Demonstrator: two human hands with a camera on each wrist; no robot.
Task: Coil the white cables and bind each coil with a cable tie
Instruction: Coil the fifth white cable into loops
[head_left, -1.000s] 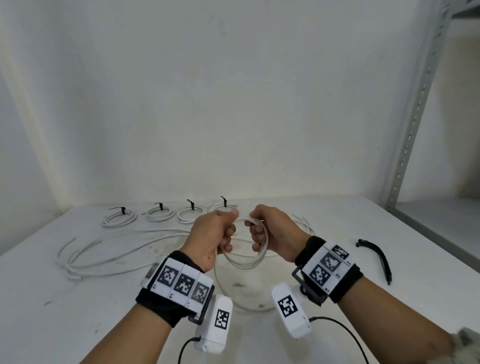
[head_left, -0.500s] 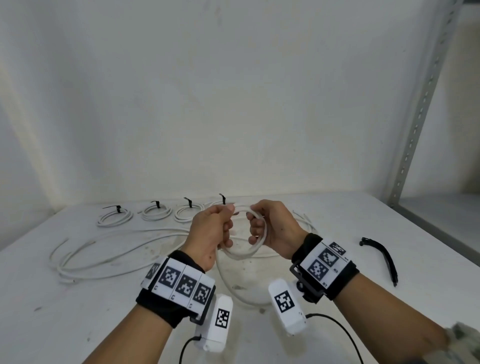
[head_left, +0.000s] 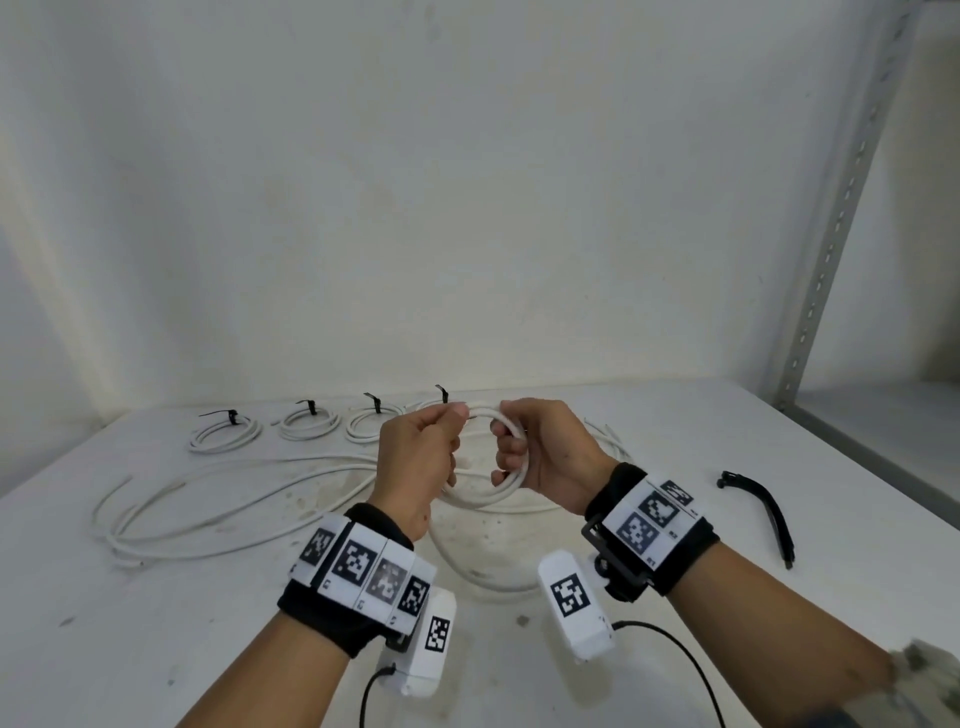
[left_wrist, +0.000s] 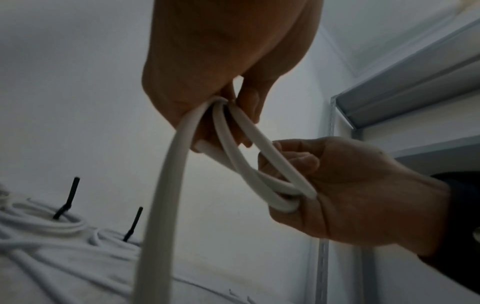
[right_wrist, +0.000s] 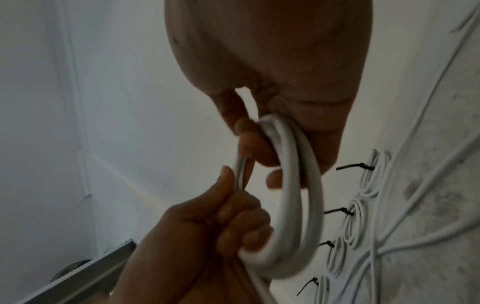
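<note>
Raised slightly since before, left hand and right hand clamp the coil; loops should stack evenly, the trailing cable feeding slack.

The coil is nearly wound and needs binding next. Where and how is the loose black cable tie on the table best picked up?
Probably pinch the cable tie near the middle of its strap, coming from above with the right hand, which is nearer. It lies flat and gently curved on the bare table, apart from the cables, so nothing blocks a pinch across its narrow width.

White cable between both hands
</note>
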